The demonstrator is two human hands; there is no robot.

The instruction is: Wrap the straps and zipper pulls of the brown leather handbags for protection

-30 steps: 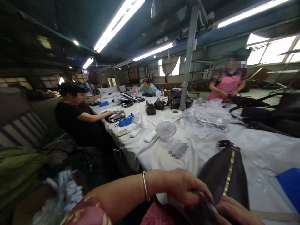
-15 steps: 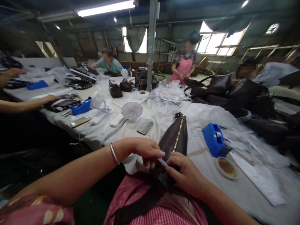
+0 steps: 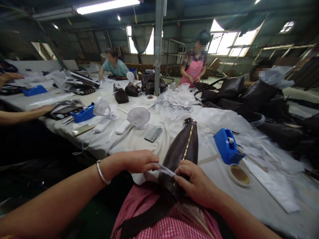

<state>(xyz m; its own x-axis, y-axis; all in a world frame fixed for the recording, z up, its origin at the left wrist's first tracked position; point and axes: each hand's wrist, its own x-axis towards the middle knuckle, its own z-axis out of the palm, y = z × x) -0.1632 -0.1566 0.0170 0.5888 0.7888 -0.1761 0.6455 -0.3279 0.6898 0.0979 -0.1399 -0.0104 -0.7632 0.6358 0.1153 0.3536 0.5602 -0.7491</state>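
A dark brown leather bag [image 3: 171,151] with a gold zipper lies on the table edge and against my lap, its dark strap [image 3: 149,215] trailing over a red checked apron. My left hand [image 3: 143,161], with a bangle at the wrist, pinches one end of a thin translucent plastic strip [image 3: 166,170]. The strip is stretched across the bag's near part. Its other end is pinched by my right hand [image 3: 191,177], which rests on the bag beside the zipper. Part of the bag is hidden under my right hand.
A blue tape dispenser [image 3: 228,146] and a tape roll [image 3: 239,175] lie to the right. Ahead are a phone [image 3: 153,134], a white fan [image 3: 138,116] and plastic bags [image 3: 176,99]. Dark bags [image 3: 259,96] are heaped at right; co-workers sit or stand around the table.
My left hand has moved left, away from my right hand, drawing the plastic strip out between them. My right hand has stayed on the bag.
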